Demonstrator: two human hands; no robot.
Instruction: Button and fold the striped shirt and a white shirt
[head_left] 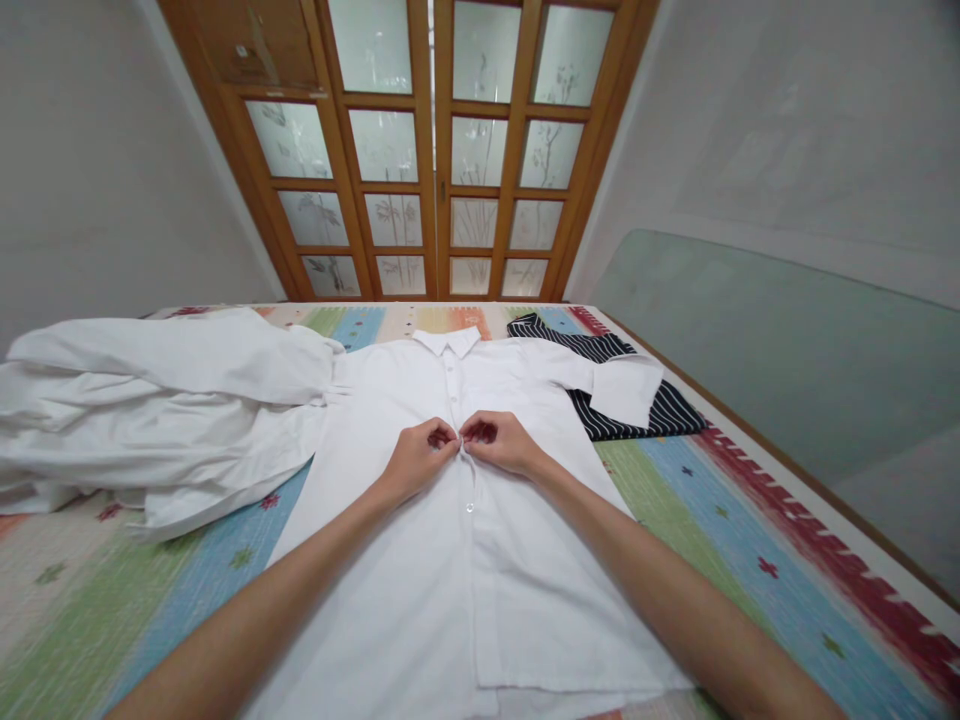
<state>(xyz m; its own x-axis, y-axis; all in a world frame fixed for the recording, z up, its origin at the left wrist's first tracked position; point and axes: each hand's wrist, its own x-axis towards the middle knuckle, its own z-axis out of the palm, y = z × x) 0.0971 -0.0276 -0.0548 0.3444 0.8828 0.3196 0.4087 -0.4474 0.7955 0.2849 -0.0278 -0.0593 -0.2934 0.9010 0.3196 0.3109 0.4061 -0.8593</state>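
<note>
A white button-up shirt (375, 590) lies front up and spread out, its collar (448, 342) away from me. My left hand (424, 455) pinches the front edge at mid-chest from the left. From the right, my right hand (501, 440) pinches the same edge, with the fingertips of both hands nearly touching. The button or buttonhole between them is hidden by the fingers. Above my hands, small buttons (451, 370) run up to the collar. Below them a button (470, 508) shows on the placket, and the lower front edges lie loosely overlapped.
A heap of white cloth (165, 410) lies at the left, touching the shirt's sleeve. Under the right sleeve is a black-and-white striped garment (630, 415). All rest on a colourful striped bedspread (720, 520). A pale green headboard-like panel (787, 350) stands right; wooden glazed doors (435, 200) are behind.
</note>
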